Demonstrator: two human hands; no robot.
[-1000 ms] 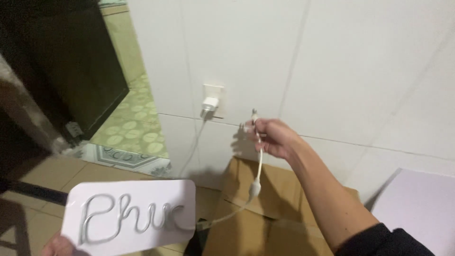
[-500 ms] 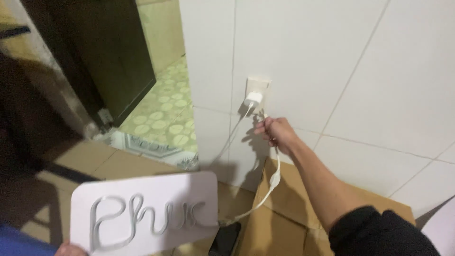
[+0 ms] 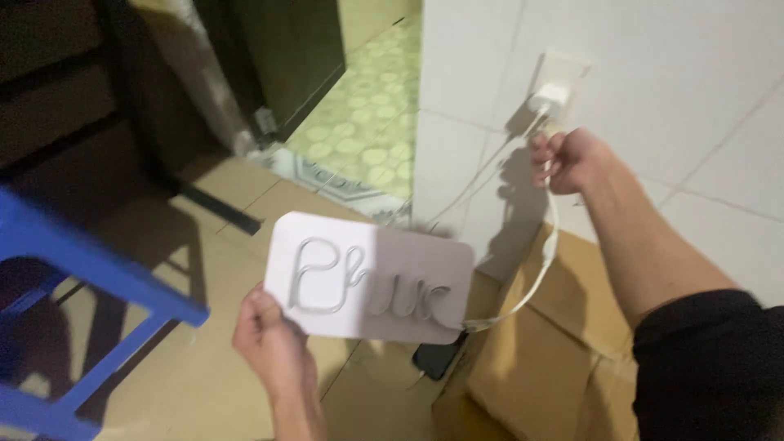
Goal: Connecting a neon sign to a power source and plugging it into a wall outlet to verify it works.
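Your left hand (image 3: 273, 347), at the lower middle of the frame, pinches the bottom left corner of a white rounded-corner board (image 3: 371, 276) that carries a bent tube shaped into looping script; the board sits tilted near the centre of the frame, its right half in shadow; your right hand (image 3: 567, 159), at the upper right, is closed around a thin white cable (image 3: 545, 261) just below a white plug adapter (image 3: 549, 100) seated in a cream wall socket (image 3: 563, 73) on the white tiled wall (image 3: 670, 90); the cable drops from your fist in a curve and runs down to the board's lower right edge; a second strand hangs from the adapter along the wall. Brown cardboard boxes (image 3: 539, 359) stand against the wall under your right forearm; a dark phone (image 3: 439, 359) lies on the floor between board and boxes; a blue plastic stool (image 3: 90, 278) fills the lower left; a dark doorway (image 3: 269, 57) and green patterned floor tiles (image 3: 367, 122) sit at the upper middle.
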